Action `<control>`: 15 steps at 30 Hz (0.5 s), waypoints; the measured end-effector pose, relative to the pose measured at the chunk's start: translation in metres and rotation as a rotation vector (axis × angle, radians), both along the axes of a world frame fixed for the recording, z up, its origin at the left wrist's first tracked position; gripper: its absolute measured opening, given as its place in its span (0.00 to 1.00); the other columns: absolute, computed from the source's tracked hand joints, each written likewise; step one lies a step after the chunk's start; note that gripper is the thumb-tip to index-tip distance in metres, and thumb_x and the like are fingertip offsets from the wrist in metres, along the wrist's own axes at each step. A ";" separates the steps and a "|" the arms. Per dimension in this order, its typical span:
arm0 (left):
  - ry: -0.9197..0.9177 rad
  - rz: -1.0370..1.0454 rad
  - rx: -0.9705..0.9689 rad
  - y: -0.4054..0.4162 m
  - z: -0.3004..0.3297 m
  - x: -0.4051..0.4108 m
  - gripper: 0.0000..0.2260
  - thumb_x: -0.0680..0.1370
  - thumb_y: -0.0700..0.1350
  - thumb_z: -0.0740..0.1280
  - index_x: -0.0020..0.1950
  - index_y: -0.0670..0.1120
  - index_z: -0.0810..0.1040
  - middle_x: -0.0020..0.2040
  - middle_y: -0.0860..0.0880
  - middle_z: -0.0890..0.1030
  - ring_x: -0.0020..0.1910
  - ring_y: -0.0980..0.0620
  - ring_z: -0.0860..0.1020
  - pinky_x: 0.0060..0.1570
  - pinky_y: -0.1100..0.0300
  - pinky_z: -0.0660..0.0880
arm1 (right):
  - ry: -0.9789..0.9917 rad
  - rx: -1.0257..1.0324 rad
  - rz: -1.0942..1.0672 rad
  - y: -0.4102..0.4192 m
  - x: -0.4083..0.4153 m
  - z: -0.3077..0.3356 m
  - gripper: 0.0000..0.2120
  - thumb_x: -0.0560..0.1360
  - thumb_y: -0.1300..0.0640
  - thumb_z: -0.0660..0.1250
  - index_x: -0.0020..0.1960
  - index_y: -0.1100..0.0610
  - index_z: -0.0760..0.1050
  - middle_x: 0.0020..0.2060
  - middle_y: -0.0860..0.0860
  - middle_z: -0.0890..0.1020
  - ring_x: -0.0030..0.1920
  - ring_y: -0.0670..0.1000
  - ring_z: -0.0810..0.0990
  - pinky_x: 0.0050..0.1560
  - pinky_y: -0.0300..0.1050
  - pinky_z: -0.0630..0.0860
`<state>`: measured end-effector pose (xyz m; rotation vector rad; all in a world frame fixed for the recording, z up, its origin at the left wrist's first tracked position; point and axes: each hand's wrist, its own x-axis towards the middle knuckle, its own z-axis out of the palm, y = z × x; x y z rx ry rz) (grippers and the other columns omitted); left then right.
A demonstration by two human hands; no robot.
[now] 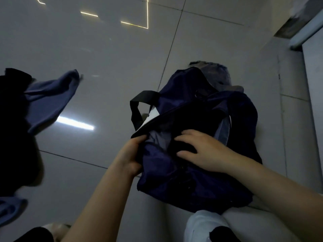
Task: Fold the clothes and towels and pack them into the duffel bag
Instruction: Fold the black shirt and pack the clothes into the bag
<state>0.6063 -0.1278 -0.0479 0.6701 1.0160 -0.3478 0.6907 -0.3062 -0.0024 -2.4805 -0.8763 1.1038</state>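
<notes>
Left hand (130, 154): grip clenched on the near-left lip of the duffel bag (201, 172), thumb and fingers pinching the navy fabric and holding the mouth apart. Right hand (199, 151): fingers spread and laid down into the opening, pressing on dark cloth (185, 147) already inside; whether they curl round it I cannot tell.

Bag lies on the tiled floor (104, 58) just ahead of the knees, long axis running away from the person and slightly rightward. Mouth faces up, toward the near end. Black strap (138, 105) loops off its left side. A grey garment (216, 74) sits at the bag's far end, partly under it.

Remaining laundry is all to the left: a blue cloth (50, 100) spread on the floor, its near edge against a dark heap (12, 119) (blurred, contents unclear). Both lie well apart from the bag.

Judgement: the next piece comes from the left, so the left hand is the nearer one to fetch it, but it is the one keeping the mouth open. The right would need to take over the lip.
</notes>
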 end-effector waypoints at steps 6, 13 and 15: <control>0.115 -0.032 0.099 -0.021 -0.020 -0.007 0.14 0.82 0.42 0.56 0.42 0.39 0.75 0.25 0.45 0.79 0.24 0.49 0.79 0.22 0.63 0.73 | -0.508 0.112 -0.367 -0.067 -0.016 0.045 0.12 0.74 0.42 0.63 0.38 0.50 0.72 0.29 0.43 0.75 0.31 0.43 0.74 0.30 0.37 0.69; 0.102 -0.035 0.176 -0.026 -0.019 -0.002 0.10 0.82 0.43 0.58 0.55 0.39 0.75 0.40 0.44 0.77 0.37 0.47 0.75 0.36 0.56 0.71 | 0.152 -0.032 -0.695 -0.070 -0.012 -0.010 0.26 0.74 0.35 0.61 0.42 0.59 0.77 0.39 0.55 0.83 0.38 0.52 0.81 0.43 0.50 0.79; 0.082 -0.030 0.318 -0.019 -0.009 -0.002 0.10 0.81 0.42 0.61 0.58 0.38 0.75 0.38 0.44 0.78 0.35 0.48 0.76 0.32 0.59 0.74 | 0.176 0.133 -0.820 -0.070 -0.007 -0.010 0.18 0.78 0.46 0.63 0.36 0.57 0.72 0.34 0.53 0.78 0.33 0.48 0.76 0.37 0.45 0.75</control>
